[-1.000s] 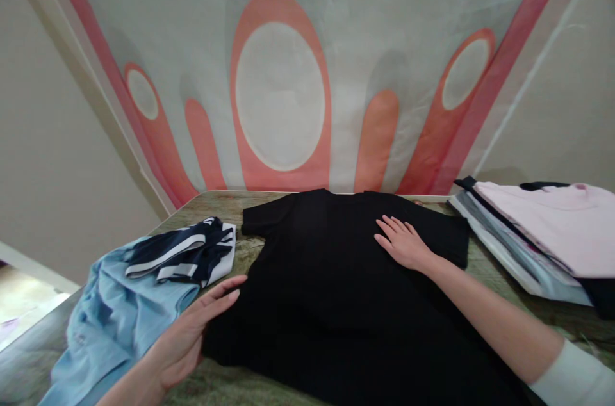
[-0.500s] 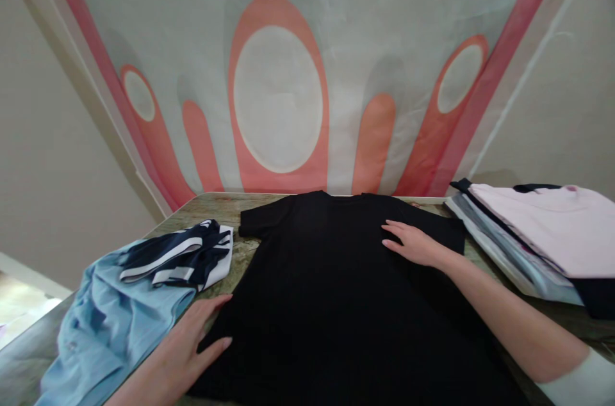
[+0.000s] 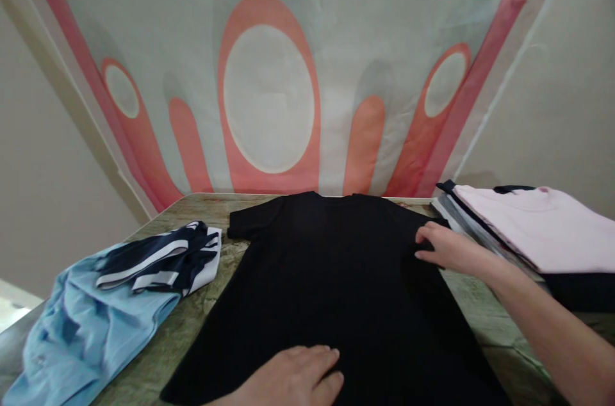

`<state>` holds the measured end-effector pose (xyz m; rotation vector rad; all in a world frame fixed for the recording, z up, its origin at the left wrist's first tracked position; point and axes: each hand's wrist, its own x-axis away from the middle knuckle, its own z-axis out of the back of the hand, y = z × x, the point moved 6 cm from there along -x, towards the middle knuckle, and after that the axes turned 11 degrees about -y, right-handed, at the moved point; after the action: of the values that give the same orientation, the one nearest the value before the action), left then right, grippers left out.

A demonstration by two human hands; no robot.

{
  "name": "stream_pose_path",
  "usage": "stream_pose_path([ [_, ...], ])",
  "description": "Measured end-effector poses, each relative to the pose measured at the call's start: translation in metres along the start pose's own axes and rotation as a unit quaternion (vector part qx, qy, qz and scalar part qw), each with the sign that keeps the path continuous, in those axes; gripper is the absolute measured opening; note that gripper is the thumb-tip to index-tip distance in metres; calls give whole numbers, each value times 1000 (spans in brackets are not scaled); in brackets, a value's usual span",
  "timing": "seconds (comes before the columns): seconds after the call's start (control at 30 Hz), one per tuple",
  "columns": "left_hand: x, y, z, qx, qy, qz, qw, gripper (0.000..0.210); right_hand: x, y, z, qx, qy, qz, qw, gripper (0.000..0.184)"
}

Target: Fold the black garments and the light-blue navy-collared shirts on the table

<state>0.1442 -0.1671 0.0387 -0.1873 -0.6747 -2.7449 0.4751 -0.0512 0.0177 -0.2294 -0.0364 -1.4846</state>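
A black T-shirt (image 3: 336,291) lies spread out, collar at the far side and short sleeves out to both sides. My right hand (image 3: 449,249) is at the base of its right-hand sleeve, fingers curled and thumb drawn in, with black cloth between them. Low in the view, my left hand (image 3: 298,377) rests over the shirt's lower middle, palm down, its fingers extended close together and the thumb beside them. The wrist and part of that hand are cut off by the bottom edge.
A wooden-looking table (image 3: 206,201) bears everything. Left of the shirt lies a crumpled light blue garment (image 3: 91,329) with a navy, white-striped garment (image 3: 163,259) on top. A stack of folded clothes, topped by a pink one (image 3: 542,220), stands at right. Behind is a patterned wall covering (image 3: 336,41).
My left hand has moved right from the shirt's left edge onto its lower middle. My right hand has slid outward to the sleeve, its fingers curling in. The view has shifted slightly.
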Motion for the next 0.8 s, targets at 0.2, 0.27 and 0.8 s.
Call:
stream_pose_path([
  [0.2,-16,-2,-11,-114,-10,37,993,40,123,-110,-26,-33,-107,194,975,29],
  [0.27,-18,-3,-11,-120,-20,57,991,49,144,-125,-48,7,-89,206,974,31],
  [0.8,37,-185,136,-61,222,308,923,38,-8,9,52,-560,80,29,824,26],
])
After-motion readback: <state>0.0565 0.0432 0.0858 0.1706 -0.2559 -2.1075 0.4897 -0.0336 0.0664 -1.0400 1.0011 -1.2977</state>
